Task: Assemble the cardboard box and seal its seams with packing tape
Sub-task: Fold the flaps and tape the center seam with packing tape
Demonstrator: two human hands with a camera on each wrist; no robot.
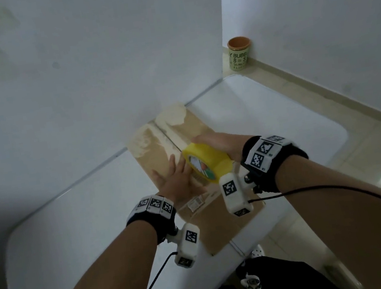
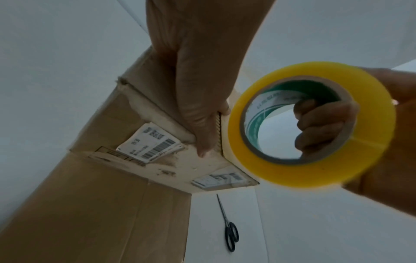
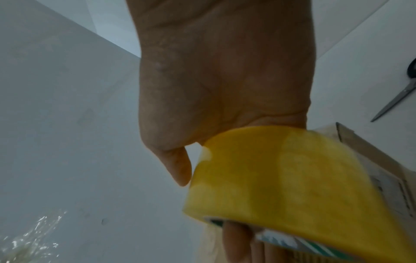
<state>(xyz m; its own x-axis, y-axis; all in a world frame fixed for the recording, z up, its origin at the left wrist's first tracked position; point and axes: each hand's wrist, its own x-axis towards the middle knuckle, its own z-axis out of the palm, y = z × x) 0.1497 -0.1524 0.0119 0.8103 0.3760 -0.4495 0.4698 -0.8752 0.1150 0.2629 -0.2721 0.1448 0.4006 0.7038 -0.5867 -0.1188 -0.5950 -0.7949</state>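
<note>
A brown cardboard box (image 1: 161,153) stands on the white table (image 1: 74,236) against the wall, its top flaps folded down along a centre seam. My left hand (image 1: 177,178) lies flat on the box top, fingers straight, pressing beside the seam near the front edge. My right hand (image 1: 216,144) grips a yellow tape roll (image 1: 208,164) just right of it, fingers through the core (image 2: 324,124). In the left wrist view a short strip of tape (image 2: 225,135) runs from the roll (image 2: 313,124) down to the box (image 2: 112,204) beside my left fingers (image 2: 202,124). Torn labels (image 2: 150,142) sit on the box's front edge.
Black-handled scissors (image 2: 229,231) lie on the table to the right of the box, also seen in the right wrist view (image 3: 396,99). A green cup (image 1: 239,52) stands on the floor in the far corner. The white wall (image 1: 99,71) rises right behind the box.
</note>
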